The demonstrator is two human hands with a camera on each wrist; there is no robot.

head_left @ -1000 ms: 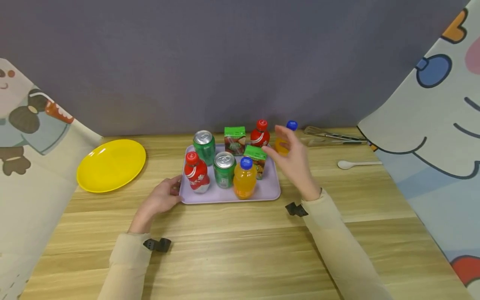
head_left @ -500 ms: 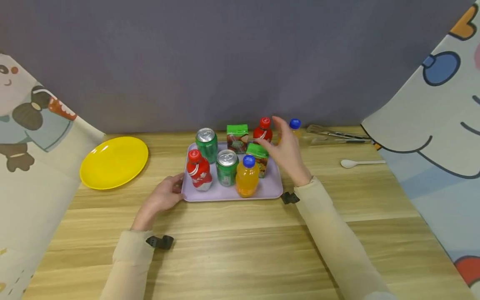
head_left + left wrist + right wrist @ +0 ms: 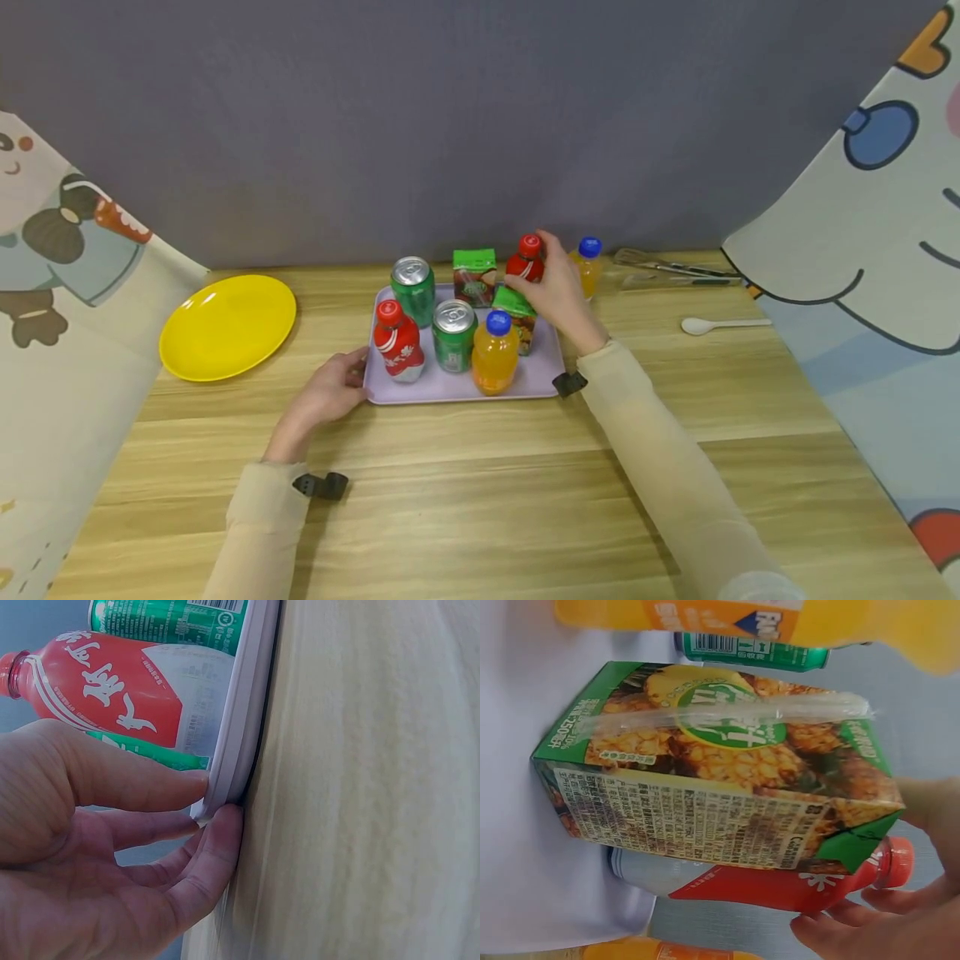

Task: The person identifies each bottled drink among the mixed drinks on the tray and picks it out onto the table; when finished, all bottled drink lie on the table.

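Head view: on a pale wooden bench (image 3: 450,500), we see a person's left hand (image 3: 332,392) pinching the front left corner of a lilac rectangular tray (image 3: 450,388), while the right hand (image 3: 562,293) has its fingers curled round the upper part of a red-capped red plastic bottle (image 3: 525,267), upright at the tray's back right. In the right wrist view, we find a green-topped, pineapple-printed box carton (image 3: 727,772) just in front of that bottle.

We see soft, even light leaving glints on the glossy yellow round plate (image 3: 227,328) and soft shadows beside the cream fabric sleeves (image 3: 262,533), while the pale wood-grain tabletop (image 3: 360,787) blurs in the left wrist view.
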